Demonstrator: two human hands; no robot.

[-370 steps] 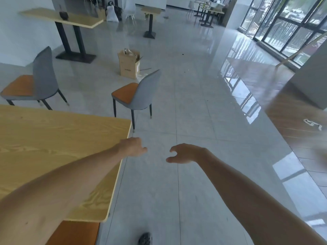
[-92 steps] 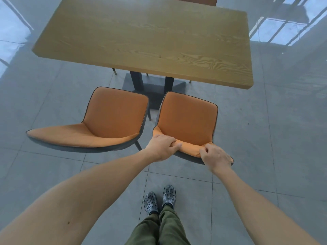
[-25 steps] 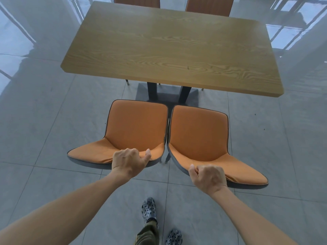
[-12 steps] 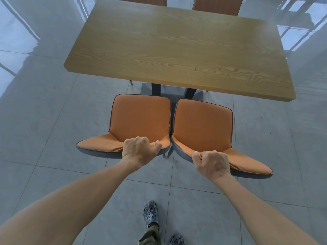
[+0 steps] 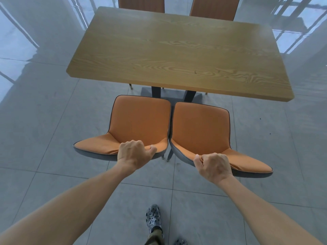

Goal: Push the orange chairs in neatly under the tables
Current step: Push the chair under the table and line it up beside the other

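Observation:
Two orange chairs stand side by side before the wooden table (image 5: 177, 55), seen from above and behind. My left hand (image 5: 135, 153) grips the top of the backrest of the left orange chair (image 5: 139, 121). My right hand (image 5: 214, 167) grips the backrest top of the right orange chair (image 5: 200, 128). The two seats nearly touch, and their front edges sit just short of the table's near edge. The table's dark pedestal legs (image 5: 155, 91) show between the table and the seats.
Two more orange chair backs (image 5: 141, 4) (image 5: 214, 7) stand at the table's far side. Grey floor tiles (image 5: 44, 121) lie on both sides. My patterned shoe (image 5: 153, 218) is on the floor behind the chairs. Window reflections shine at the far corners.
Both chairs have slid forward toward the table with my hands still on their backrests. The left chair has closed up against the right one over the last seconds.

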